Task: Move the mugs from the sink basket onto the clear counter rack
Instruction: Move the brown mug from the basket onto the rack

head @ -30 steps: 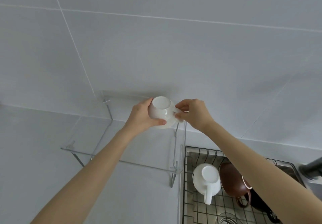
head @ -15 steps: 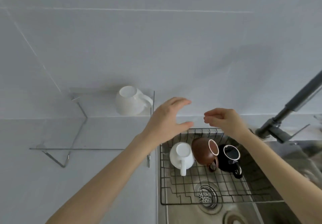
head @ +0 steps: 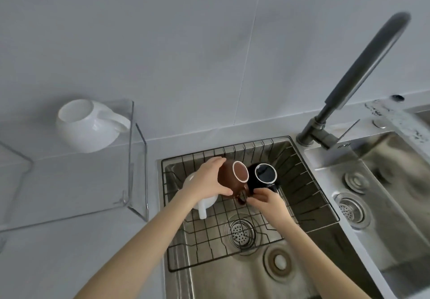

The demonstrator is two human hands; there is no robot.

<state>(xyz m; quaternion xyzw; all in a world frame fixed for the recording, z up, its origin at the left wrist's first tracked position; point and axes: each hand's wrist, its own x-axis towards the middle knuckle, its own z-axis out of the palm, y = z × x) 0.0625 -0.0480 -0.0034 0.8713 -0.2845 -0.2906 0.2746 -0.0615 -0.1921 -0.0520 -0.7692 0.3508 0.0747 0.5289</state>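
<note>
A brown mug (head: 235, 178) with a white rim sits in the black wire sink basket (head: 302, 182). My left hand (head: 209, 182) wraps around its left side. My right hand (head: 264, 201) pinches its handle at the front. A black mug (head: 265, 174) stands just right of the brown one. Another white mug (head: 204, 203) lies in the basket, mostly hidden under my left wrist, handle pointing toward me. On top of the clear counter rack (head: 130, 159) at the left rests a round white mug (head: 86, 126).
A dark grey faucet (head: 353, 77) arches over the steel sink (head: 232, 280) at the right. A second basin (head: 384, 194) lies further right. A drain strainer (head: 240, 230) sits under the basket. Tiled wall behind, grey counter left.
Both hands left the white mug on the rack and dropped into the basket. They now hold the brown mug. The view swung right and down toward the sink.
</note>
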